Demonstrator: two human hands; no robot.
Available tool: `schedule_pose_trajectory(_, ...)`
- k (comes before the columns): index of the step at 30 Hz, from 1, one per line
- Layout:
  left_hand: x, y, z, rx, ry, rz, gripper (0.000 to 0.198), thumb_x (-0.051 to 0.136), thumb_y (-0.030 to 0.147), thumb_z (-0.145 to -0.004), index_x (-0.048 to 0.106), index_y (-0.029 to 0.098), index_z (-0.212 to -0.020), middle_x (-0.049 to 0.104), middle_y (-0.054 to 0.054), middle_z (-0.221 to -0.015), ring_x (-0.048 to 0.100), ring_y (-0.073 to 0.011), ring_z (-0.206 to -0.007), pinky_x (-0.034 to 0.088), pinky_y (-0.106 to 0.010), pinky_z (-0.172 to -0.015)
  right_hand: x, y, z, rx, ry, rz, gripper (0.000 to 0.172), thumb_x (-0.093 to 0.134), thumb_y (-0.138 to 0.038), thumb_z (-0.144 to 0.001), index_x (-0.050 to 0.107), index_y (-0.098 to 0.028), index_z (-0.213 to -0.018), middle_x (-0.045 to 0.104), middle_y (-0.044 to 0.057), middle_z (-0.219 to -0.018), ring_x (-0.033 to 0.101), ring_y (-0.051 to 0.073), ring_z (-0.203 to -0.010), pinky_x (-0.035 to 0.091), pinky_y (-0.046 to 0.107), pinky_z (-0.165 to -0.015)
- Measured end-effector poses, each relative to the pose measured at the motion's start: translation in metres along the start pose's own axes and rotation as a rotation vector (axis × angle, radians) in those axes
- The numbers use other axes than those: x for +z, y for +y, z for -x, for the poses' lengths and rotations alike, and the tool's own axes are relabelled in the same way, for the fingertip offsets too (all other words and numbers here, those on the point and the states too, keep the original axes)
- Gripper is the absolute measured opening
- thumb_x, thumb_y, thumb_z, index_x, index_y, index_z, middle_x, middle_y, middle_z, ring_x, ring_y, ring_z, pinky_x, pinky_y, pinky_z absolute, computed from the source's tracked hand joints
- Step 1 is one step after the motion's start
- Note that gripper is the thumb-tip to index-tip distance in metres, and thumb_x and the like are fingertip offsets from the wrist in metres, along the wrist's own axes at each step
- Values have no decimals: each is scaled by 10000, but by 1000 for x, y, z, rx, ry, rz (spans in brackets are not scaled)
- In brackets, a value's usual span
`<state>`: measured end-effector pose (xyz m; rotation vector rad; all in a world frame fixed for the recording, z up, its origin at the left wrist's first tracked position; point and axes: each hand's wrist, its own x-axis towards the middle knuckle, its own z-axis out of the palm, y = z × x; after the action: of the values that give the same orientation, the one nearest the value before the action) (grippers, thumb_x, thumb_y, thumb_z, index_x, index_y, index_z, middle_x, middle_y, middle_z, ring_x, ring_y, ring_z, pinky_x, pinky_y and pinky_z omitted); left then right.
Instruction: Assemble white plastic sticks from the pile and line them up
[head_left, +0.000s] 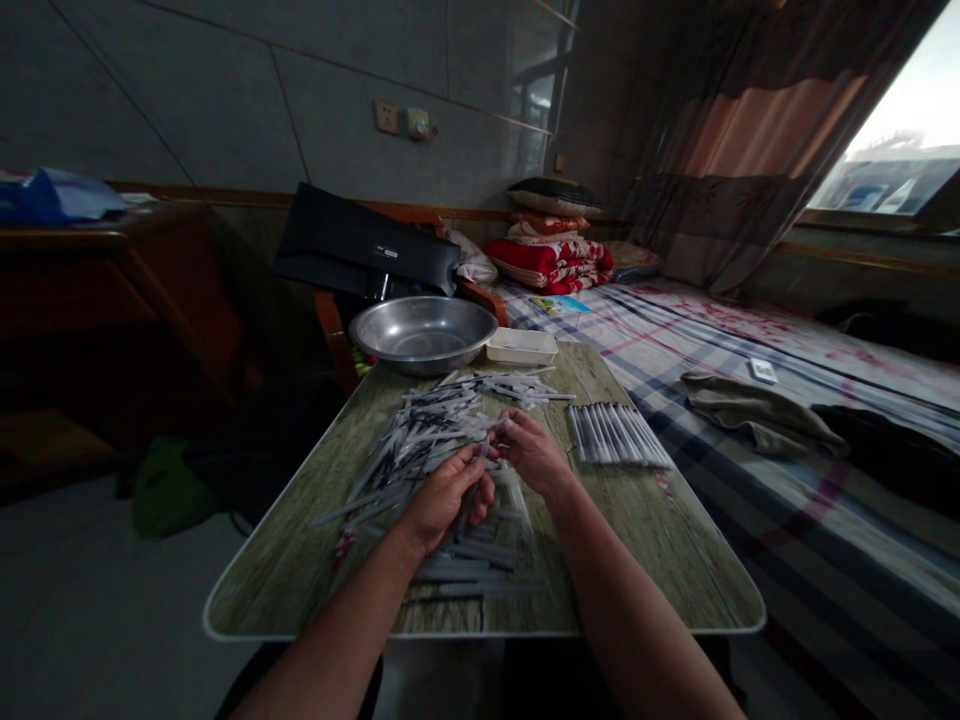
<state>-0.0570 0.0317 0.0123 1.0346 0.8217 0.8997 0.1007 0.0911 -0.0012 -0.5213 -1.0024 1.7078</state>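
The bed (795,520) fills the right side of the room under a checked sheet. A stack of folded red quilts (551,262) sits at its far end, and a crumpled olive cloth (757,410) lies on it near the table.

Against the bed's edge stands a low folding table with a wood-grain surface (660,560) and a pale rim. A loose pile of slim grey sticks (420,430) sprawls across the middle and left of it, running from near the far end almost to the near edge.

At the far end a metal basin (424,335) rests by the corner, and a shallow white tray (521,346) sits just beside it on the right. On the right of the surface, apart from the pile, a neat row of sticks (616,435) lies side by side.

Over the near half of the pile the two hands meet. The left hand (448,497) is curled, its fingers (480,470) closed round a single stick (484,452). The right hand (534,452), just beyond it, has its fingertips (508,425) pinched narrow on the stick's far end. The stick is held just above the pile, between the two hands. It is too thin and blurred to show more detail.
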Motion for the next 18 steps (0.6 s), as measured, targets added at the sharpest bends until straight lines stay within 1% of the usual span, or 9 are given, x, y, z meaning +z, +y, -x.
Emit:
schedule_pose_trajectory(3,0,-1,-1,-11,22,-12,386,567,494,-828,497,199,-1067,519,64,-549,349,-47,-368,235,-146,-365,4,0,0,-5,11,47,252,707,-376,-784,554,-189,-857,584,-22,-678,550,103,-582,476,242,-599)
schedule_pose_trajectory(6,-1,-2,-2,-21,33,19,348,569,461,-828,505,201,-1050,466,82,-532,274,-32,-364,187,-136,-366,6,-1,0,-23,8,83,264,707,-407,-776,578,-186,-842,569,-15,-693,528,103,-590,464,240,-588)
schedule_pose_trajectory(8,-1,-2,-2,-17,42,29,341,570,450,-827,510,197,-1048,455,82,-534,261,-30,-369,181,-134,-372,8,-1,0,-39,22,88,264,707,-420,-770,596,-186,-820,578,7,-772,529,114,-652,468,243,-597)
schedule_pose_trajectory(10,-1,-2,-2,-20,49,31,342,573,445,-824,512,196,-1049,457,78,-539,261,-29,-373,173,-134,-376,9,-1,0,-50,44,84,257,709,-424,-761,613,-189,-801,564,15,-803,514,121,-683,466,242,-591)
schedule_pose_trajectory(14,0,-1,-2,-27,40,33,332,581,431,-816,509,196,-1039,469,74,-549,259,-26,-377,159,-132,-381,11,0,-1,-41,87,32,259,710,-436,-749,626,-197,-804,495,-11,-682,461,117,-621,447,246,-559)
schedule_pose_trajectory(18,0,-2,-2,-50,41,10,340,581,440,-811,506,196,-1035,458,78,-546,274,-26,-368,160,-134,-371,12,1,-2,-37,89,17,299,727,-451,-721,615,-191,-817,501,-17,-667,467,118,-602,426,249,-546)
